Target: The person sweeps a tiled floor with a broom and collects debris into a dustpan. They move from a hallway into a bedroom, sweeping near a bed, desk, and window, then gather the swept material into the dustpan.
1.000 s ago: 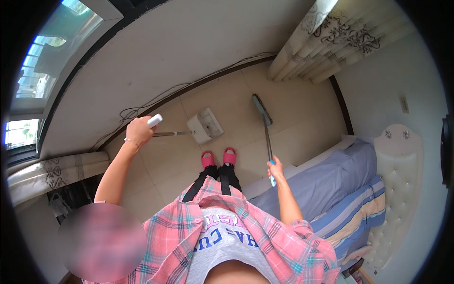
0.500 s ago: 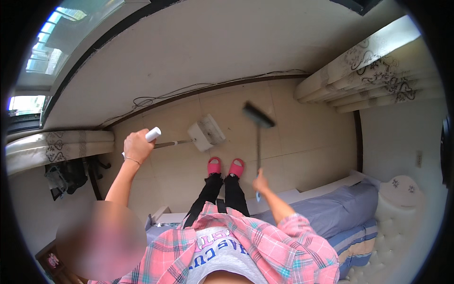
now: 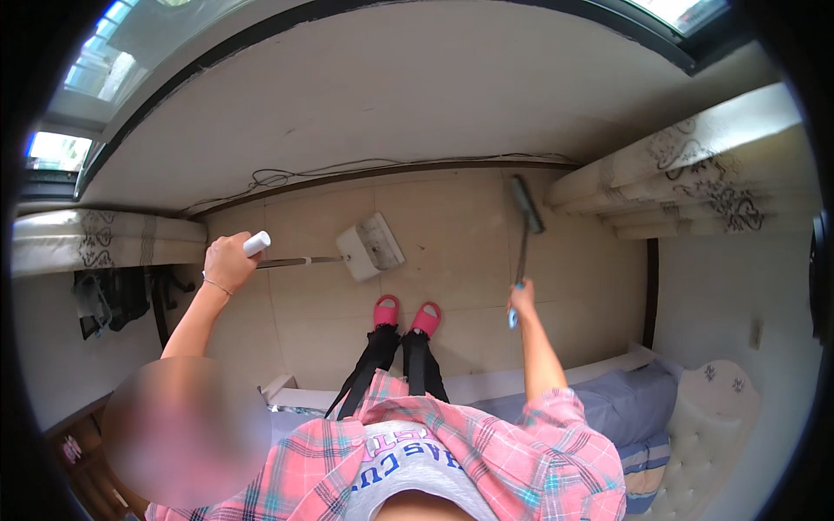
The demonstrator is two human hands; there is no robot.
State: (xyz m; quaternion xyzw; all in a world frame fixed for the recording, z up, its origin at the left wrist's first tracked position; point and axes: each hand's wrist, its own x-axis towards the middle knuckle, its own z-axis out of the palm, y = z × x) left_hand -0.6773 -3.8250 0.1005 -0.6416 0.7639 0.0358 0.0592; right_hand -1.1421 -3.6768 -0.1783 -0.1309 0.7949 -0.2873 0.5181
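My left hand (image 3: 228, 260) grips the white handle end of a long-handled dustpan (image 3: 371, 247), whose white pan rests on the beige tiled floor in front of my pink slippers (image 3: 407, 315). My right hand (image 3: 521, 300) holds the thin handle of a broom (image 3: 526, 206). Its dark brush head sits on the floor to the right of the pan, near the base of the wall. I stand between the two tools, wearing a pink plaid shirt.
A white wall with a dark skirting and loose cables (image 3: 287, 178) runs ahead. Patterned curtains (image 3: 695, 174) hang at right and more curtains (image 3: 95, 239) at left. A bed with blue bedding (image 3: 625, 408) and a white padded headboard (image 3: 721, 417) lies behind my right side.
The view has swung left, so the wall fills more of the picture. The broom head has shifted right, away from the dustpan. Both hands keep their grip.
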